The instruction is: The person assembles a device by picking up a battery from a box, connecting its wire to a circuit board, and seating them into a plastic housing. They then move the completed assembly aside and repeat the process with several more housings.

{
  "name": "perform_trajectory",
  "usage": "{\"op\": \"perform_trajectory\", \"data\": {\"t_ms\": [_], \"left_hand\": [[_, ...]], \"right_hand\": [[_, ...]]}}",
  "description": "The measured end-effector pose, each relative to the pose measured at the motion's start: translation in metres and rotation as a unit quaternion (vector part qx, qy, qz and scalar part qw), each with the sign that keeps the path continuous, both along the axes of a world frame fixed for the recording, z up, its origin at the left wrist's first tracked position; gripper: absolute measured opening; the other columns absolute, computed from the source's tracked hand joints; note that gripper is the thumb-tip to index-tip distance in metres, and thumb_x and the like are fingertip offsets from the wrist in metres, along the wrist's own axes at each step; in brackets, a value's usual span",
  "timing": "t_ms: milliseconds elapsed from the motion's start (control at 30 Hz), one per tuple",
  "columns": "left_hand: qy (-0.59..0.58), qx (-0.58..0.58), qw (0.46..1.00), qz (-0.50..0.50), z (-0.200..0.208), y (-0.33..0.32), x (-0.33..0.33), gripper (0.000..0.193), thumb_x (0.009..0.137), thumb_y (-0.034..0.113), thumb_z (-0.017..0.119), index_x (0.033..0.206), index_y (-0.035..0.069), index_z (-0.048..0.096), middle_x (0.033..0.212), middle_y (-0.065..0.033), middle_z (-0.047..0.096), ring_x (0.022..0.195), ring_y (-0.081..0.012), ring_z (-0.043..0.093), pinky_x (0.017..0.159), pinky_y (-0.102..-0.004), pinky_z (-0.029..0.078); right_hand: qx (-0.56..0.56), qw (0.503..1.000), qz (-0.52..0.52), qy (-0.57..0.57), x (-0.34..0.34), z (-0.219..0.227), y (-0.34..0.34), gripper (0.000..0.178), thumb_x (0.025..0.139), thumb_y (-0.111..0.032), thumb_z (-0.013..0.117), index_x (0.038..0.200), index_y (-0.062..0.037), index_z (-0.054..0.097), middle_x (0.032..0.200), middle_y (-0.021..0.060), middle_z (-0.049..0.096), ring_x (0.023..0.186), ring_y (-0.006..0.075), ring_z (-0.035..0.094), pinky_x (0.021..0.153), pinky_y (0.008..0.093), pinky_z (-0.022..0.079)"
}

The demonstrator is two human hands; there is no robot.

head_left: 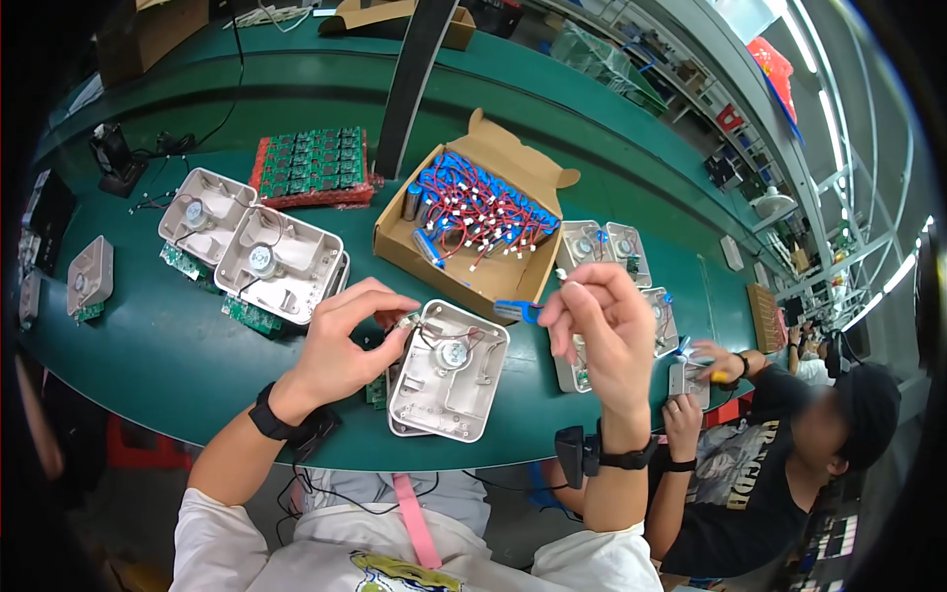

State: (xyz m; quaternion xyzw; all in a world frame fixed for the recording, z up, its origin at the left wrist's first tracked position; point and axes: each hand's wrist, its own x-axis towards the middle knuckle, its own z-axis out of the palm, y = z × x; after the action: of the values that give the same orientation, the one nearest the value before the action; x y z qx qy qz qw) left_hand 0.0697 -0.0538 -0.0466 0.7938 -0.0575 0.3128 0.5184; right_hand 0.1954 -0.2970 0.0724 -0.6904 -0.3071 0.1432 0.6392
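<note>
A white plastic housing [449,395] lies open side up in front of me, with a round silver speaker [452,354] inside and thin dark wires. At its upper left corner my left hand [345,335] pinches a small white wire connector [406,322]. To the right of the housing, my right hand [609,326] is raised above the bench. It holds a blue cylindrical battery [515,311], and a small white plug [561,274] sticks up at its fingertips. Part of the battery is hidden behind the fingers. A green circuit board [377,392] shows beside the housing's left edge.
A cardboard box [464,287] of blue batteries with red leads stands behind. More housings [281,260] lie left, near a stack of green circuit boards [314,163]. Further housings [604,249] lie right, where a co-worker's hands [712,365] work. A metal post [414,84] rises behind.
</note>
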Motion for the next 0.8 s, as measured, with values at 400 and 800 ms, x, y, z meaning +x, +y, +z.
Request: {"op": "perform_trajectory", "data": {"t_ms": [400, 800], "left_hand": [[-0.012, -0.007, 1.0, 0.007, 0.001, -0.002, 0.005, 0.023, 0.085, -0.004, 0.079, 0.107, -0.001, 0.075, 0.091, -0.0087, 0.07, 0.076, -0.0158, 0.067, 0.07, -0.0289, 0.055], [0.029, -0.049, 0.998, -0.021, -0.003, -0.001, 0.002, 0.021, 0.086, -0.006, 0.079, 0.106, -0.003, 0.074, 0.102, -0.0109, 0.073, 0.084, -0.0145, 0.069, 0.075, -0.0275, 0.056]], "right_hand": [[-0.003, 0.996, 0.037, 0.084, -0.009, -0.019, 0.004, 0.014, 0.109, -0.006, 0.057, 0.116, 0.0058, 0.061, 0.089, 0.0178, 0.074, 0.063, 0.0187, 0.072, 0.049, 0.0245, 0.052], [-0.022, 0.994, 0.046, 0.099, -0.009, -0.013, 0.029, 0.01, 0.101, -0.005, 0.071, 0.103, 0.004, 0.072, 0.089, 0.0134, 0.077, 0.057, 0.0122, 0.068, 0.045, 0.0232, 0.046]]}}
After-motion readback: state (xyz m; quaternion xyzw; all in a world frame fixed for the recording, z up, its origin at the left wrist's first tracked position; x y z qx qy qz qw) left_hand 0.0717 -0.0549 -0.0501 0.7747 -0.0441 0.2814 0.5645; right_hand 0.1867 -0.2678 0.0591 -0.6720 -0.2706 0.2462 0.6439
